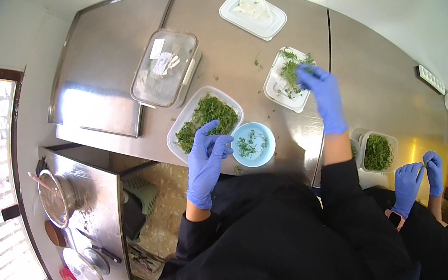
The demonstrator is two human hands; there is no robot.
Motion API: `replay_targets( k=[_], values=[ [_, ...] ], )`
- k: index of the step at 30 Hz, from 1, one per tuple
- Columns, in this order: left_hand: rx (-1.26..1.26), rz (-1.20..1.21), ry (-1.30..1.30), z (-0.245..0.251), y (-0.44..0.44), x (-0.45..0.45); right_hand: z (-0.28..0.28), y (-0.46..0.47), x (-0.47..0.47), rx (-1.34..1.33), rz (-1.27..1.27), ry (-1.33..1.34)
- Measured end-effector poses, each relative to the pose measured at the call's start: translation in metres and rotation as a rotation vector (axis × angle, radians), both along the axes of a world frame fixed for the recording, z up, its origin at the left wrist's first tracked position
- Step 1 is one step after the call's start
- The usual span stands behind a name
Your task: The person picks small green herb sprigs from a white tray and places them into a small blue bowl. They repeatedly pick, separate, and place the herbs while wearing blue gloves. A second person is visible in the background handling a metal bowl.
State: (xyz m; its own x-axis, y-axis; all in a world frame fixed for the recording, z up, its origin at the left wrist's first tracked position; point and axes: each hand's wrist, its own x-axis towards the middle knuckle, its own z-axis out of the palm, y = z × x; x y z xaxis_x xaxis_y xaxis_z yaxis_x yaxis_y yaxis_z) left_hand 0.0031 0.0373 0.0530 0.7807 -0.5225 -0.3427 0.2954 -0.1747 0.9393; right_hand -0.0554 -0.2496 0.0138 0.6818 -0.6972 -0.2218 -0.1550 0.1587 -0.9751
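Note:
My left hand (208, 160), in a blue glove, hovers at the near rim of a white plastic container (172, 136) filled with green leafy sprigs (218, 114). Its fingers are bent and apart, with nothing visible in them. Just right of the fingertips is a light blue bowl (270, 155) with small bits of greens (247, 145) in it. My right hand (324, 97), also gloved, reaches over a white plastic lid or tray (299, 104). Its curled fingertips touch loose green sprigs (289, 69) heaped there; whether they grip any is hidden.
A lidded clear container (166, 67) stands behind the sprigs. A white lid (227, 6) holding whitish crumpled material (253, 9) lies at the back. On the right, a co-worker's gloved hands (409, 183) are near another container of greens (378, 153). A left side table (103, 193) bears a metal bowl (57, 198) and knife (107, 253).

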Motion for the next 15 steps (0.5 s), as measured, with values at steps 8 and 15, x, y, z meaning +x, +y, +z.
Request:
replay_targets(
  k=[8, 15],
  values=[
    [0.047, -0.11, 0.04, -0.01, -0.006, 0.007, -0.096, -0.071, 0.018, -0.529, 0.153, 0.375],
    [0.171, -0.192, 0.015, -0.018, -0.015, 0.013, -0.097, -0.051, 0.018, -0.764, 0.032, 0.562]
  ],
)
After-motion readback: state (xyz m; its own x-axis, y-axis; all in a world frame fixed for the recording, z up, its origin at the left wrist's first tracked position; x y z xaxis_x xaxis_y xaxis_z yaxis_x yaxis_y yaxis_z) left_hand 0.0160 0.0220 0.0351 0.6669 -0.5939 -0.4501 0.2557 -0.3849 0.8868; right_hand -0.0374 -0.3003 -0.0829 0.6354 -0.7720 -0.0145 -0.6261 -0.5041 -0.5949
